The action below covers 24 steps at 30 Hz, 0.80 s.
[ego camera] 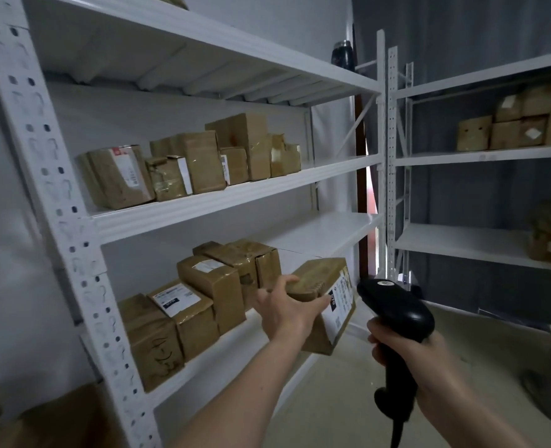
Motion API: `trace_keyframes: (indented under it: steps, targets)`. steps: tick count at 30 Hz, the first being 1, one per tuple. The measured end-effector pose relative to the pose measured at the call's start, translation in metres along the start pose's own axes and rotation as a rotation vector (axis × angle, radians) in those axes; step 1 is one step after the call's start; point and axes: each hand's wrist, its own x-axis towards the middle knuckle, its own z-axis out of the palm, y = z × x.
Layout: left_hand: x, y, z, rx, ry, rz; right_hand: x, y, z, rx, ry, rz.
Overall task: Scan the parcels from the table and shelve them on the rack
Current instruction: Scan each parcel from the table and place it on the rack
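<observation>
1. A white rack (222, 202) stood against a pale wall, a second rack (481, 156) at the right by a dark wall
2. Brown parcels (186, 166) filled the middle shelf's left half; more (183, 312) crowded the lower shelf's left end
3. The left hand (283, 310) gripped a labelled parcel (327, 302) at the lower shelf's front edge, beside bare shelf; the right hand (403, 354) clasped a black scanner (397, 315)

parcel storeroom | white steel racks (235, 192) | taped cardboard parcels (203, 163)
</observation>
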Motion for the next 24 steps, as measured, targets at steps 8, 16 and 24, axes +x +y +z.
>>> trace_keyframes:
  steps: [8,16,24]
  targets:
    - [0.097,0.014,0.079,0.131,0.055,0.016,0.13,0.015,-0.002,0.021,0.018,0.032]
    - [0.218,0.011,0.117,0.244,0.22,0.027,0.262,0.027,0.044,0.016,-0.064,0.019]
    - [0.254,-0.013,0.156,0.321,0.273,0.0,0.34,0.062,0.069,0.048,-0.124,0.098]
